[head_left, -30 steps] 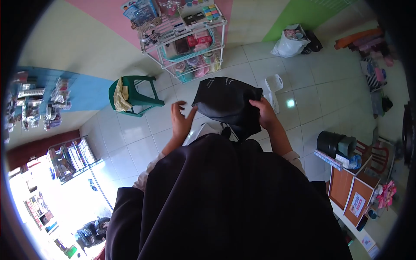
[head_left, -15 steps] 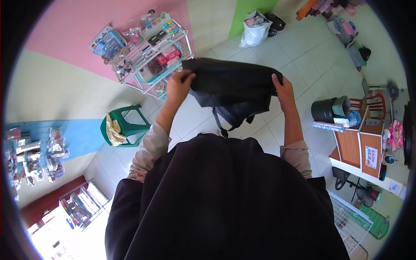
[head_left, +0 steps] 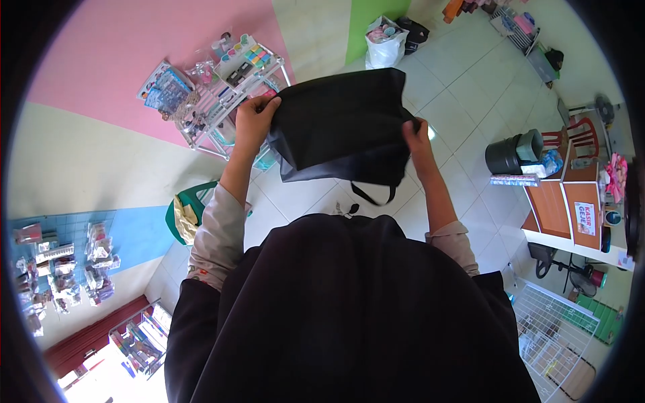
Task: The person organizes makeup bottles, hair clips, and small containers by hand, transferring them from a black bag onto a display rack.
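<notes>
A black bag (head_left: 342,121) hangs in the air in front of me, its broad flat side facing up toward the camera. My left hand (head_left: 256,121) pinches the bag's left edge between thumb and fingers. At the right edge, my right hand (head_left: 416,138) is closed on the bag near a side corner, its fingers slightly blurred. A black strap loop (head_left: 375,196) dangles from the lower side. Beneath the bag is the light tiled floor (head_left: 302,191).
A white rack (head_left: 201,138) with small goods stands at the upper left, above a green stool (head_left: 191,211). A white sack (head_left: 386,50) sits at the top. To the right are a black bin (head_left: 502,156), a brown-and-white counter (head_left: 547,211) and a wire grid (head_left: 551,329).
The bag has opened out into a wider panel, its upper edge raised and its strap shifted right. My left hand has moved left, my right hand slightly left and down.
</notes>
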{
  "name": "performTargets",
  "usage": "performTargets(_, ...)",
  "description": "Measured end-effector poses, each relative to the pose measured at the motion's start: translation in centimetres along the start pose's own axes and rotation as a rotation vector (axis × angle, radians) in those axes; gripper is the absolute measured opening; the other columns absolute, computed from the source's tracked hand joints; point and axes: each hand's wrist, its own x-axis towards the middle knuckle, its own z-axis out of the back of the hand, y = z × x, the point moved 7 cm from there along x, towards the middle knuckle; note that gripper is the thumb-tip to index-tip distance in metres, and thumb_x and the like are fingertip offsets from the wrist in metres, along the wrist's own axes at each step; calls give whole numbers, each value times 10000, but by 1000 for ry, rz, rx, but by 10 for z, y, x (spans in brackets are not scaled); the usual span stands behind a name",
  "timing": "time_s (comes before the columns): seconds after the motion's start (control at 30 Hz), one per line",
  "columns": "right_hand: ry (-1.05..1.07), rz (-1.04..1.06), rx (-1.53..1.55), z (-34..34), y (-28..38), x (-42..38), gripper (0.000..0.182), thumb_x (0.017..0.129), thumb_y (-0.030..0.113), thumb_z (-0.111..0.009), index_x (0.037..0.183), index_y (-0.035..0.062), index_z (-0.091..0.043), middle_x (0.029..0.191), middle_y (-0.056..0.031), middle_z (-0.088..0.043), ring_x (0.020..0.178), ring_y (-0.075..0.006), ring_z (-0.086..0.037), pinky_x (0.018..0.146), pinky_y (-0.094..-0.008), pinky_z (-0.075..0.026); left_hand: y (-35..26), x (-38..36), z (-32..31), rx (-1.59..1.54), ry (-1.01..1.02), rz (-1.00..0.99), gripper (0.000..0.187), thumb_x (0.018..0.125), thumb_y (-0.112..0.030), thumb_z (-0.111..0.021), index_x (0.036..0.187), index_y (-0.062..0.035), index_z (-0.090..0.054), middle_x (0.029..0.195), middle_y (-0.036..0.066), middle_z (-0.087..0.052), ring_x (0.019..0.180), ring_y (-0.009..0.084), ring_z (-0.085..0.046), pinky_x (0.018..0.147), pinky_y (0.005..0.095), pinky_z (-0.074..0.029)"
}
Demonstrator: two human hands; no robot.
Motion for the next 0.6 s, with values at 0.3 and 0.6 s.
performTargets(0.3, -68, -3, -504, 12, 25, 12, 289, 922, 300, -519, 1058, 51, -571, 942, -142, -602, 881, -298, -572, 818, -384, -445, 8, -10, 25, -64, -17, 13, 228, 825, -195, -667, 845, 31, -650, 629, 3, -562, 551, 60, -468, 506, 227, -364)
performTargets(0.6, 481, -207, 774, -19, 55, -8, 309, 936, 166, -498, 1203, 10, -503, 1151, -93, -587, 1058, -196, -558, 945, -346, -422, -41, -86, 3, 113, 33, -726, 714, 644, -299, -794, 1193, -21, -434, 1187, 144, -476, 1108, 276, -479, 902, 407, -396)
